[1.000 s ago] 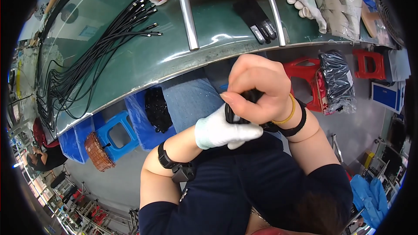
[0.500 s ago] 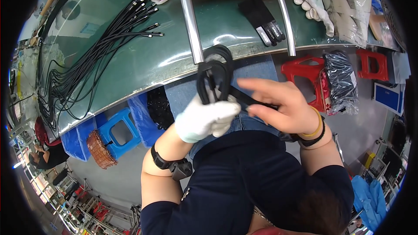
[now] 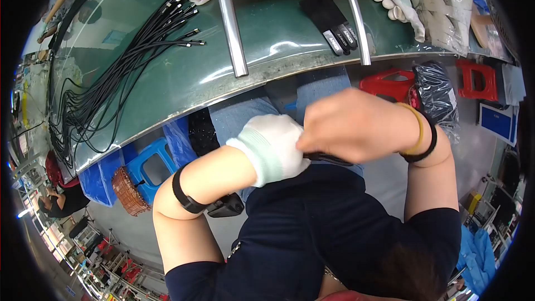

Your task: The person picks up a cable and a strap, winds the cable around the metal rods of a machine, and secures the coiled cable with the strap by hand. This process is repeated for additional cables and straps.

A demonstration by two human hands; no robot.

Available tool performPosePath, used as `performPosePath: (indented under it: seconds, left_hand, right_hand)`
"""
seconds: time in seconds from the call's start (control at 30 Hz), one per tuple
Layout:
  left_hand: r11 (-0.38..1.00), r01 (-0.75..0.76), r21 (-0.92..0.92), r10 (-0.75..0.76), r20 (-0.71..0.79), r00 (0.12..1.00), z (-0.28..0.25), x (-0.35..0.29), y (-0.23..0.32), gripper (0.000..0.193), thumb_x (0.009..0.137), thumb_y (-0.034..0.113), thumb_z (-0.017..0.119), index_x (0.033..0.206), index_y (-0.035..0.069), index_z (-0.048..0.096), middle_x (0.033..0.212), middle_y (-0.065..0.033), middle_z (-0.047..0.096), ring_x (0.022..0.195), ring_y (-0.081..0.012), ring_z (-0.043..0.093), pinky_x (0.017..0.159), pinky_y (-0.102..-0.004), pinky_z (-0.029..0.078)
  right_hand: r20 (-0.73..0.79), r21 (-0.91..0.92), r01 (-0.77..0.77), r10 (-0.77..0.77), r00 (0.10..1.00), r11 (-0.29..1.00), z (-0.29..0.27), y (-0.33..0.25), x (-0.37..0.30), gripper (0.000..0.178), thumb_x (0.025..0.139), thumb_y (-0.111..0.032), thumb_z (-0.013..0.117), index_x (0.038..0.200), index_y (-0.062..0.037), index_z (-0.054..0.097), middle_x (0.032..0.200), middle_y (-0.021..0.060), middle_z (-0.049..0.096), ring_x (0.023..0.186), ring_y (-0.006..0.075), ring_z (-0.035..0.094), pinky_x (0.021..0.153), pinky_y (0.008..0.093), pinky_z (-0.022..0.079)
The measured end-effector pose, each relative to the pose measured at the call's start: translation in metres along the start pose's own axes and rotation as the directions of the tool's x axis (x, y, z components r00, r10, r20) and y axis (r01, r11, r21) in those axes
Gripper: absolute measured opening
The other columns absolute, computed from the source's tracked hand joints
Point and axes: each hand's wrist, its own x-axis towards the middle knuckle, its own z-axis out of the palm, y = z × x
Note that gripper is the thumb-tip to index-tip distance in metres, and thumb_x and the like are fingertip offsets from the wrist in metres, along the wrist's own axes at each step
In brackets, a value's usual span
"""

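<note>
My left hand, in a white knit glove with a pale green cuff, is turned over and closed in front of my lap. Pressed against its fingertips is my bare right hand, also closed and a little blurred. A bit of black strap shows below the right fingers. The coiled black cable is almost wholly hidden behind the two hands.
On the green table lie a bundle of black cables, several black straps and a white glove. Two metal tubes overhang its edge. Stools stand below: blue and red.
My left hand has rolled over and come nearer my body, taking the cable coil out of sight. The right hand has moved left onto it, its fingers now closed.
</note>
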Motion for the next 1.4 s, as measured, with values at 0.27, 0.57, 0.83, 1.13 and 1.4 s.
performPosePath:
  seconds: [0.27,0.57,0.83,1.13,1.4]
  left_hand:
    - [0.843,-0.061,-0.534,0.113,0.066,0.991,-0.001,0.000,-0.012,0.018,0.074,0.017,0.065,0.079,0.002,0.057,0.060,-0.0027,0.056,0.054,-0.0126,0.055,0.051,-0.0290,0.045]
    - [0.875,-0.073,-0.478,-0.241,-0.561,0.792,0.020,0.000,-0.033,0.012,0.071,0.008,0.064,0.077,0.003,0.055,0.057,-0.0039,0.050,0.055,-0.0128,0.053,0.048,-0.0263,0.042]
    - [0.895,0.244,0.374,0.226,-0.851,0.473,0.057,-0.006,-0.118,0.023,0.064,0.008,0.069,0.080,0.007,0.052,0.076,-0.0122,0.055,0.059,-0.0297,0.056,0.054,-0.0345,0.046]
    - [0.356,0.930,0.093,-0.575,-0.762,0.297,0.072,-0.149,-0.173,0.044,0.078,0.032,0.058,0.110,0.005,0.048,0.098,-0.0202,0.056,0.091,-0.0379,0.057,0.077,-0.0427,0.046]
    - [0.921,0.069,0.385,0.055,-0.301,0.952,0.014,-0.045,-0.049,0.025,0.081,0.025,0.058,0.097,0.006,0.059,0.098,-0.0124,0.060,0.091,-0.0299,0.058,0.078,-0.0373,0.045]
  right_hand:
    - [-0.310,0.437,-0.092,0.245,0.919,0.895,0.019,0.024,-0.006,0.008,0.073,-0.001,0.067,0.080,0.0015,0.064,0.073,0.0093,0.059,0.066,0.0184,0.058,0.056,0.0276,0.045]
    - [-0.596,0.169,-0.338,0.369,0.714,0.926,0.066,0.022,-0.016,0.008,0.074,-0.003,0.063,0.081,0.0015,0.062,0.072,0.0099,0.057,0.061,0.0236,0.055,0.054,0.0276,0.043]
    - [-0.164,0.694,-0.280,0.524,0.836,0.664,0.097,0.019,0.004,0.008,0.083,-0.003,0.057,0.087,0.0011,0.062,0.077,0.0102,0.059,0.070,0.0146,0.058,0.063,0.0255,0.046]
    - [-0.542,-0.099,-0.484,0.361,0.759,0.870,-0.032,0.040,-0.026,0.021,0.078,-0.002,0.057,0.098,-0.0002,0.062,0.083,0.0094,0.059,0.073,0.0188,0.057,0.066,0.0279,0.046]
    - [-0.655,-0.542,-0.519,0.055,0.754,0.661,-0.057,0.096,-0.002,0.019,0.075,-0.001,0.060,0.093,-0.0008,0.061,0.080,0.0102,0.054,0.078,0.0245,0.056,0.069,0.0297,0.045]
